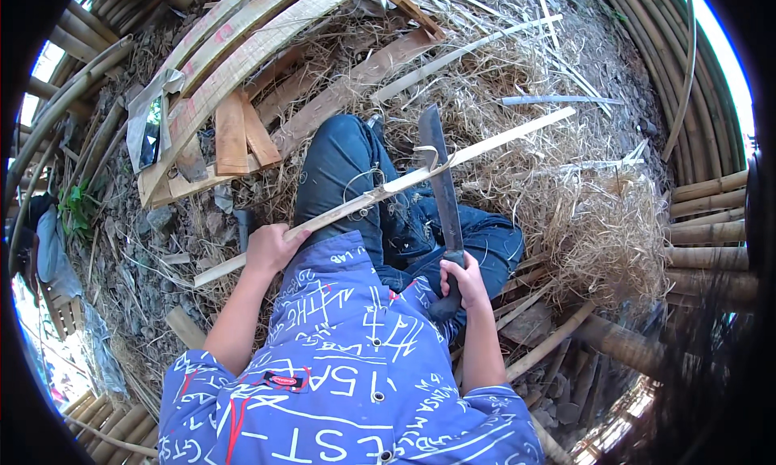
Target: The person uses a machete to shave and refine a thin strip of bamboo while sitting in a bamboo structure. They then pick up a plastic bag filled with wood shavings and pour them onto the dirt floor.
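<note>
My left hand is closed around the lower left part of a long pale bamboo strip, which slants across my bent legs up to the right. In my right hand is the dark handle of a machete, its blade pointing away from me. The blade crosses the strip right of its middle, touching or just over it. A thin curled shaving stands at that crossing, and another loop of shaving hangs from the strip near my knee. Dark blue trousers lie under the strip.
Long wooden boards and short brown planks lie at the far left. A heap of fine shavings covers the ground at right, with loose white strips beyond. Bamboo pole walls stand on both sides.
</note>
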Motion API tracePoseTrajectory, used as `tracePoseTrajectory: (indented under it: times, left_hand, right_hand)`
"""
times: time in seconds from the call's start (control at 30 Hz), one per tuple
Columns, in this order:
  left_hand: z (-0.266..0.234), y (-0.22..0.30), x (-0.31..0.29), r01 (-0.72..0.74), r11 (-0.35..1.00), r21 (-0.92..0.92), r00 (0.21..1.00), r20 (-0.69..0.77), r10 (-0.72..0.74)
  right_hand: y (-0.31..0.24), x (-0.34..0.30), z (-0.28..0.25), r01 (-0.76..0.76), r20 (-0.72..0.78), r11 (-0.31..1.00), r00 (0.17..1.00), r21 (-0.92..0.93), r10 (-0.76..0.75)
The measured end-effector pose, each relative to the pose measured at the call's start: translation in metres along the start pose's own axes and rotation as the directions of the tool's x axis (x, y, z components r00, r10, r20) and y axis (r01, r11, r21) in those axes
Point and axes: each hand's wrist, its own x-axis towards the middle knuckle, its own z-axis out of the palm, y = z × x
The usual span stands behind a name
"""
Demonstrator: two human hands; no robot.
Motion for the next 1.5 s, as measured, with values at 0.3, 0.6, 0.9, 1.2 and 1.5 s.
tracePoseTrajectory:
  times: [0.3,0.6,0.9,1.2,1.5]
  left_hand:
    - [0.033,-0.006,0.009,-0.067,0.998,0.016,0.995,-0.071,0.068]
    - [0.032,-0.004,0.011,-0.046,0.999,-0.005,0.997,-0.064,0.045]
    - [0.024,-0.004,0.014,-0.048,0.999,0.021,0.999,-0.025,0.048]
    - [0.021,-0.008,0.018,-0.093,0.992,0.085,0.995,-0.026,0.096]
    - [0.016,-0.011,0.023,-0.132,0.985,0.107,0.991,-0.013,0.134]
  right_hand:
    - [-0.032,-0.005,-0.021,0.232,-0.223,0.870,0.908,-0.435,-0.354]
    - [-0.060,-0.007,-0.027,0.246,-0.186,0.817,0.902,-0.521,-0.390]
    - [-0.049,-0.010,-0.032,0.014,-0.163,0.943,0.984,-0.333,-0.073]
    - [-0.039,-0.024,-0.037,-0.152,-0.027,0.950,0.988,-0.272,0.150]
    - [-0.009,-0.017,-0.052,-0.181,0.139,0.974,0.970,-0.136,0.200]
